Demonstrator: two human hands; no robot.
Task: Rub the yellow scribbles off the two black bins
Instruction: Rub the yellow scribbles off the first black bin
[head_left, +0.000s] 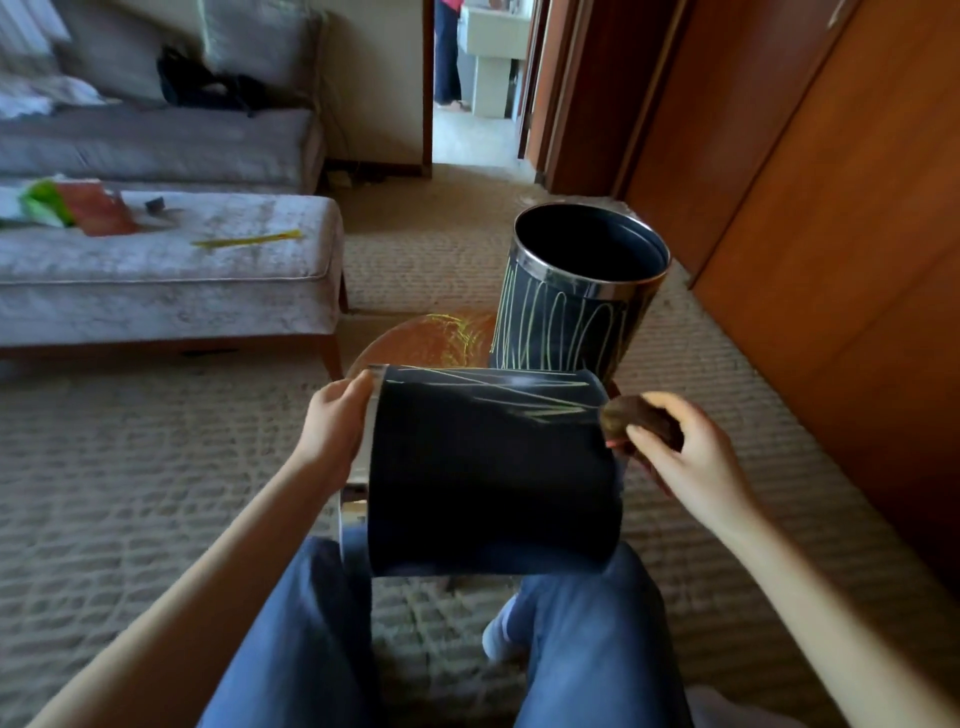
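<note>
Beige carpet (130, 467), grey bench (182, 275), wooden doors (831, 182)

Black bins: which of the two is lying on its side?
The bin on the lap, its rim gripped by the left hand, lies on its side with few scribbles. The other bin stands upright behind it, mouth up.

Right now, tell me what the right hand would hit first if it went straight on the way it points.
The right hand, gripping a brown pad, points left toward the bin lying on the lap. The pad would probably meet that bin's base end first, near the yellow scribbles; depth is unclear.
</note>
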